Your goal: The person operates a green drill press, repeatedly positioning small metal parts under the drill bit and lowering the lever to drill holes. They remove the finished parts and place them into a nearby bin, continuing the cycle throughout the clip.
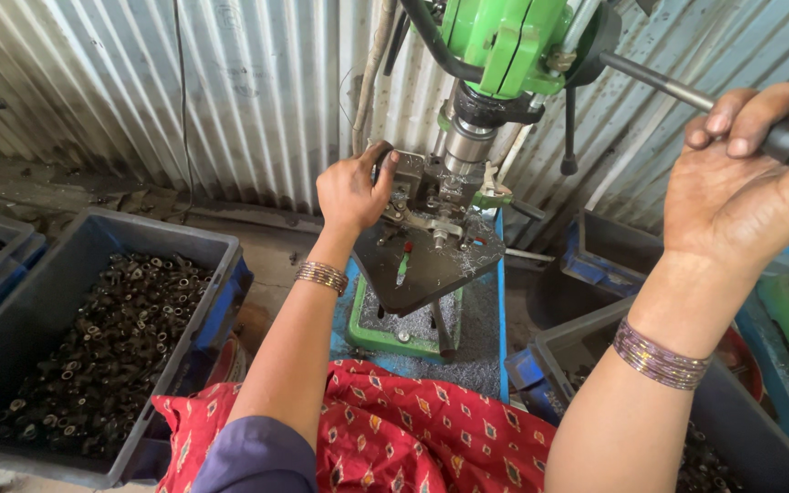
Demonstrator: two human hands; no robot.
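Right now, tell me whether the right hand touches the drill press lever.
Touching: the head view shows the right hand wrapped around the lever's black grip.

corrugated metal sheet wall [139, 91] runs behind the whole work spot, grey and scuffed, with a thin dark cable [182, 100] hanging down it left of the grip point. dusty concrete ledge [66, 187] sits at the wall's foot, and a bare floor patch [271, 265] lies below and left of the grip. light is flat and even, daylight-like, no hard shadows.
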